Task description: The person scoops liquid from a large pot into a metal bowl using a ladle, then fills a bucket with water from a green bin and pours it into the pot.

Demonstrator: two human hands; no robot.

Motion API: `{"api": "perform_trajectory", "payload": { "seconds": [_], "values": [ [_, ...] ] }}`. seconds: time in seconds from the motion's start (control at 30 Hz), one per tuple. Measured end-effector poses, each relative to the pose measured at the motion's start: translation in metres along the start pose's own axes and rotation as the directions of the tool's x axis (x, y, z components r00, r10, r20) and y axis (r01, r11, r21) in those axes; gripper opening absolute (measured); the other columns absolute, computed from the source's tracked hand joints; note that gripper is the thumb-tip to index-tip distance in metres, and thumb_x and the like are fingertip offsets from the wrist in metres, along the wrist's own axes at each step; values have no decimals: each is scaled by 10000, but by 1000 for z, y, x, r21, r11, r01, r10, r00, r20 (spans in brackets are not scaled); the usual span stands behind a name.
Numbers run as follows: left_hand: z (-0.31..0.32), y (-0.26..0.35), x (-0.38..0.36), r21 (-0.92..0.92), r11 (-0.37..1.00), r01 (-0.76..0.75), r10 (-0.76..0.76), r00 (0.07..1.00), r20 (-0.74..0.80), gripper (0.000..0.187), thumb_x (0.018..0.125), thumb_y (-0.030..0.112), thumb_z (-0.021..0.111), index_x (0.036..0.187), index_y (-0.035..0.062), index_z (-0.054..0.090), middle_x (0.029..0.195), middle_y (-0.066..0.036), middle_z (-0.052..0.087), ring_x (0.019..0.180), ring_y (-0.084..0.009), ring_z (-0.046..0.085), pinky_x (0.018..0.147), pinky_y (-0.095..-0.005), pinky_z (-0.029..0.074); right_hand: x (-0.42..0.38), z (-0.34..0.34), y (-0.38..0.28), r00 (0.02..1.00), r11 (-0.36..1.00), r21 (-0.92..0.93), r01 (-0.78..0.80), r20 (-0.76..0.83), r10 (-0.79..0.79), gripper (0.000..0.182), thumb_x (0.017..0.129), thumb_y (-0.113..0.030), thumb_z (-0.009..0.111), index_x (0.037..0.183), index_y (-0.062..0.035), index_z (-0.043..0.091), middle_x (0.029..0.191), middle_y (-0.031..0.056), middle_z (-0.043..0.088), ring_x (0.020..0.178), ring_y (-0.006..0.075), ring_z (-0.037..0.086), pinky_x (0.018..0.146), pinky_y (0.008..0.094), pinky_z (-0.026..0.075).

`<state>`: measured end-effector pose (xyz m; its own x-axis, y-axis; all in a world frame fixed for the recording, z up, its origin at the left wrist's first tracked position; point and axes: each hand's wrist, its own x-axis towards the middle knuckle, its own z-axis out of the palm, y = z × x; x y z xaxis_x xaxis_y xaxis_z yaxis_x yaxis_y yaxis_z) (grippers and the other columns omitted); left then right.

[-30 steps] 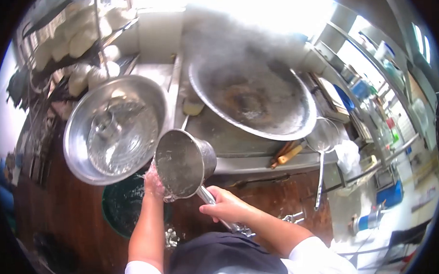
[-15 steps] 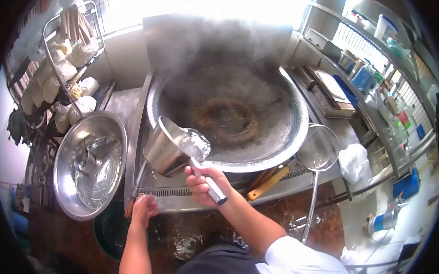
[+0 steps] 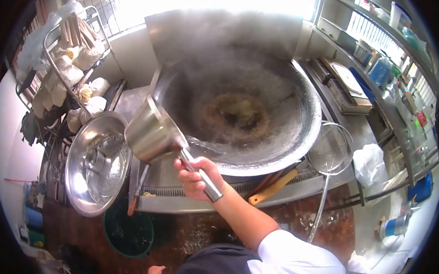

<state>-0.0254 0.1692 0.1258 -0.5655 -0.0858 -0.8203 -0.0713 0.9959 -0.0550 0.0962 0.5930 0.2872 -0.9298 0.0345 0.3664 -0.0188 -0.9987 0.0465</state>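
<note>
My right hand (image 3: 199,179) is wrapped round the handle of a metal pot (image 3: 154,132), which is tilted over the left rim of a large steaming wok (image 3: 297,153). Water runs from its lip into the wok, where a brownish patch shows in the middle. Low in the view, near my dark apron, my left hand (image 3: 155,273) is only partly visible; how its fingers are set is too small to tell. To the left stands a wide metal basin (image 3: 76,185) with water and a small metal cup-like piece in it.
A wire strainer (image 3: 329,152) lies right of the wok, near a white plastic bag (image 3: 369,164). A wooden handle (image 3: 274,187) sticks out at the stove's front. A green bucket (image 3: 128,232) stands on the floor. Racks with bags and containers line both sides.
The pot has moved left and up and tips further, with less water at its mouth. My left hand has dropped from the stove edge toward my body. The whole view has shifted slightly.
</note>
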Motion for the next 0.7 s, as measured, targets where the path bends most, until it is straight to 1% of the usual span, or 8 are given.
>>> {"api": "perform_trajectory", "payload": {
  "seconds": [0.03, 0.07, 0.1, 0.23, 0.33, 0.37, 0.53, 0.7],
  "values": [
    [3, 2, -11, 10, 977, 212, -211, 976, -49, 214, 829, 298, 642, 849, 85, 652, 753, -52, 620, 623, -173, 586, 506, -335, 487, -10, 9, 2, 993, 985, -174, -21, -119, 0, 296, 884, -234, 503, 1125, -64, 528, 640, 2, 490, 493, 119, 522, 426, 259, 432],
    [6, -1, -7, -10, 963, 270, -270, 961, -57, 222, 831, 299, 641, 865, 80, 656, 777, -52, 629, 646, -175, 593, 531, -332, 487, -23, 23, 6, 972, 939, -339, -60, -235, -23, 281, 876, -208, 518, 1117, -64, 524, 640, 2, 490, 493, 111, 513, 420, 243, 424],
    [8, -12, 0, -46, 968, 249, -251, 967, -42, 232, 832, 300, 641, 882, 75, 660, 801, -52, 638, 668, -176, 601, 557, -329, 488, -37, 34, 10, 914, 887, -451, -100, -395, -98, 280, 856, -162, 547, 1106, -41, 511, 646, 5, 495, 502, 98, 491, 412, 226, 412],
    [17, -38, 33, -202, 974, 103, -95, 994, 48, 275, 839, 304, 638, 948, 54, 677, 899, -52, 674, 759, -181, 630, 660, -317, 490, -99, 85, 9, 729, 598, -757, -263, -562, -391, 333, 790, -139, 621, 1071, 7, 517, 652, 10, 494, 525, 86, 489, 423, 211, 412],
    [17, -32, 58, -255, 967, 6, 21, 994, 104, 313, 844, 306, 636, 998, 39, 690, 972, -52, 701, 827, -185, 652, 737, -309, 491, -147, 107, 0, 611, 555, -798, -237, -566, -553, 331, 779, -141, 637, 1058, 0, 529, 647, 10, 509, 505, 86, 496, 425, 210, 416],
    [14, -24, 68, -215, 975, -49, 84, 984, 156, 199, 869, 213, 598, 1027, 91, 599, 795, -30, 615, 651, -172, 584, 530, -340, 488, -163, 111, -1, 577, 538, -815, -216, -551, -603, 323, 786, -144, 633, 1058, -3, 531, 656, 12, 525, 493, 86, 504, 422, 215, 425],
    [8, 21, 87, -384, 906, -178, 241, 963, 122, 164, 868, 204, 588, 992, 100, 612, 749, -3, 576, 583, -115, 537, 468, -292, 435, -221, 128, -8, 299, 470, -883, 0, -448, -842, 318, 828, -171, 620, 1073, 13, 536, 640, 25, 552, 488, 102, 528, 429, 237, 462],
    [-3, 52, 69, -368, 876, -312, 362, 929, 75, 162, 866, 202, 589, 986, 101, 626, 808, 4, 601, 642, -94, 556, 476, -246, 428, -278, 131, -33, 34, 305, -929, 210, -305, -952, 330, 823, -221, 630, 1082, -38, 539, 641, 23, 520, 478, 120, 507, 425, 236, 439]
  ]
}}
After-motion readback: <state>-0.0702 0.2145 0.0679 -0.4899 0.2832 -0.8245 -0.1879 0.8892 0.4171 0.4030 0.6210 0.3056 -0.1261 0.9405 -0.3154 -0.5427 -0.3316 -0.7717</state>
